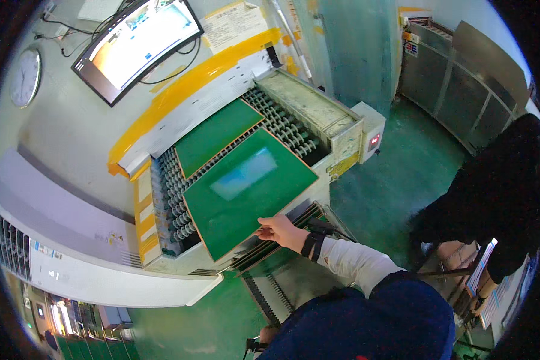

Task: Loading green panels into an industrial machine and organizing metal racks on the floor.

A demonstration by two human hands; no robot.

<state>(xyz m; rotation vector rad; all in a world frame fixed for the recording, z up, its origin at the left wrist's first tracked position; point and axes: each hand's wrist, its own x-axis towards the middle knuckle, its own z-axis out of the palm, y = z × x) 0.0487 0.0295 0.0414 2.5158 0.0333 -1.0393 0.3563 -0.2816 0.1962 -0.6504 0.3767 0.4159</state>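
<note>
Near panel: a large flat green rectangular board with a thin copper-coloured edge (246, 192) is lying tilted across the roller bed at the centre of the frame, a pale reflection showing on its face.
Right hand: the right hand (280, 231) is reaching in from the lower middle and gripping the near panel's lower right edge — fingers curled onto the rim, a dark strap sitting on the wrist above a white sleeve.
Left hand: the left hand (269, 333) is barely showing at the bottom edge beside the blue garment; whether it is clenched or loose cannot be told.
Far panel: a second green rectangular board (216, 135) is resting further up the bed, just beside the first, towards the upper centre.
Conveyor: a grey machine with rows of small dark rollers (174, 204) is carrying both boards — yellow tape is running along its upper left side.
Rack: a slotted metal rack (282, 282) is standing below the hand.
Wall: a tilted monitor (135, 42) and a round white clock (25, 77) are hanging at the upper left.
Other person: a figure in dark clothing (492, 192) is standing at the right edge.
Floor: green painted flooring (396, 174) is spreading right of the machine.
</note>
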